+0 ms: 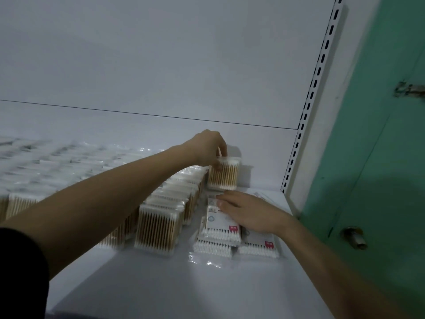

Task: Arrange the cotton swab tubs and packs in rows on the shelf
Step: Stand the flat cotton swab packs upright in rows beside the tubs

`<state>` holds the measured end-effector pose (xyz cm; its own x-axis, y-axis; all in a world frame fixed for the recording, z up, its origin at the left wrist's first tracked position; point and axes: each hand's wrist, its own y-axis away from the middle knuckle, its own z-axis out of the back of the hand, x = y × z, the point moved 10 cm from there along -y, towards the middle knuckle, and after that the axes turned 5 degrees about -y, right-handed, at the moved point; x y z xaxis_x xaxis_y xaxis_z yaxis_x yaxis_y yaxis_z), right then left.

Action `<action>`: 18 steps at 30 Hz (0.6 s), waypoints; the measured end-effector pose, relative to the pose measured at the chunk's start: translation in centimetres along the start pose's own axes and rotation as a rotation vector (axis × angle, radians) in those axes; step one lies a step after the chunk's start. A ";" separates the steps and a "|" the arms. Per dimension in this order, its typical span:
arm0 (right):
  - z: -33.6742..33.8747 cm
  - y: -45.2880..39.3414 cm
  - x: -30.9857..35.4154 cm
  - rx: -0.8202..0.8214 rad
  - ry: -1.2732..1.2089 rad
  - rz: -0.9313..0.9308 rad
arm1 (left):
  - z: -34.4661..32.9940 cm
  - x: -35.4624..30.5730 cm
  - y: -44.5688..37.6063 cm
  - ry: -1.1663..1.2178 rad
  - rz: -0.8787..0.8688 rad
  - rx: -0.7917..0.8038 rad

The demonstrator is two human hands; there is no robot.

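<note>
White shelf (161, 284) against a white back panel, green door (379, 157) at right. Left hand (208, 147) pinches one upright swab tub (223, 173) at the back corner — right hand (248, 211), fingers straight, presses on three flat swab packs (220, 233).

tub row (161, 222) left | flat packs (224, 229) right | rear tub (223, 173) behind packs
</note>
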<state>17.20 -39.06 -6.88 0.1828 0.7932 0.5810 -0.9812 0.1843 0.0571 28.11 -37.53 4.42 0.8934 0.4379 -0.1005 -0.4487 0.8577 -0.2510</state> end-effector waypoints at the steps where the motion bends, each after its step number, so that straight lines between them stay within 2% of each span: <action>1: -0.1 0.2 -0.1 0.001 0.006 -0.007 | -0.3 0.0 0.0 -0.011 -0.002 0.002; 8: -0.5 2.0 0.4 0.020 0.091 -0.041 | -2.1 -0.1 -0.5 -0.094 -0.014 -0.012; 13: -0.4 2.2 0.5 0.007 0.028 -0.044 | -3.7 0.3 -0.4 -0.139 -0.017 0.027; 18: 3.9 2.8 0.4 -0.215 -0.042 -0.031 | -2.4 -1.3 0.1 -0.276 -0.113 -0.056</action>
<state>14.32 -40.43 -3.33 0.2058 0.7612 0.6150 -0.9385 0.3316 -0.0965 27.01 -38.69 2.19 0.8937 0.4041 0.1949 -0.3381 0.8922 -0.2994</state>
